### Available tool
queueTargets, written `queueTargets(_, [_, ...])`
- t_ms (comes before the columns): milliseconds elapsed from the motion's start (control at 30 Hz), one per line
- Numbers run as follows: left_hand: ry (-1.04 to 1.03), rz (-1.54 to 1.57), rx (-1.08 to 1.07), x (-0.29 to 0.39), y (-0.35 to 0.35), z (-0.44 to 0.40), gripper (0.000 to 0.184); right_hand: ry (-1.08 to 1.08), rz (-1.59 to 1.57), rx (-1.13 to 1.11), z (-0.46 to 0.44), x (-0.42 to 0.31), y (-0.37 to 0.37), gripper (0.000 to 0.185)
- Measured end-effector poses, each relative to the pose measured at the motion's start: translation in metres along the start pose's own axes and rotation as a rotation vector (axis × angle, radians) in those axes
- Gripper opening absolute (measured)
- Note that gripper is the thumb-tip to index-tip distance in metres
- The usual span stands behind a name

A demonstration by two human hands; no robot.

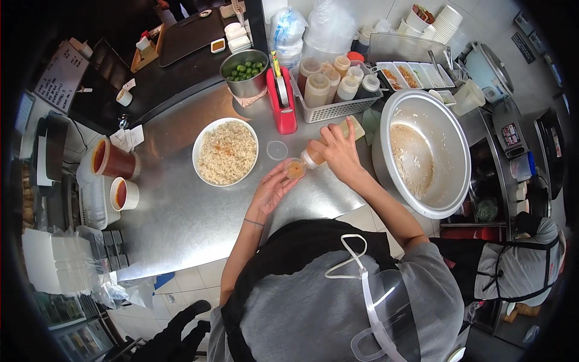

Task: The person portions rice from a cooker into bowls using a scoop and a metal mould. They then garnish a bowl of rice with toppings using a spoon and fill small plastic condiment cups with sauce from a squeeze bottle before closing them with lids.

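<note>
Near the middle of the steel counter, my left hand holds a small clear cup with some orange-brown sauce in it. My right hand grips a squeeze bottle of orange sauce, tilted so that its tip is at the cup. A round clear lid lies just behind the cup. Left of my hands is a white bowl full of rice with a small orange patch on top. To the right of my right hand stands a large pot with rice remnants inside.
Behind my hands are a red tape dispenser, a basket of sauce bottles and a metal pot of green limes. Tubs of red sauce stand at the left. A co-worker is at the right.
</note>
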State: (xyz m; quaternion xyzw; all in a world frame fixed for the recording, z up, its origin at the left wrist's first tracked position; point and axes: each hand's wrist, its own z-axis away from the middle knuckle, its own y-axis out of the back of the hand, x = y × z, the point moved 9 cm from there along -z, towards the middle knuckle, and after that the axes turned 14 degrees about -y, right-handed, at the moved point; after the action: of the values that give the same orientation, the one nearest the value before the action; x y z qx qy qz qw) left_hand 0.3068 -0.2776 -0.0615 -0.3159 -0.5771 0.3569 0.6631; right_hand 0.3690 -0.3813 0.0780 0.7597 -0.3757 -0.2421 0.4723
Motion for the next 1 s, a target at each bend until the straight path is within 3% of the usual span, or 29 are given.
queueTargets(1000, [-0.001,0.022,-0.011,0.0015,-0.004,-0.0015,0.045,0.01,0.01,-0.019,-0.009,-0.0028,0.0018,0.023])
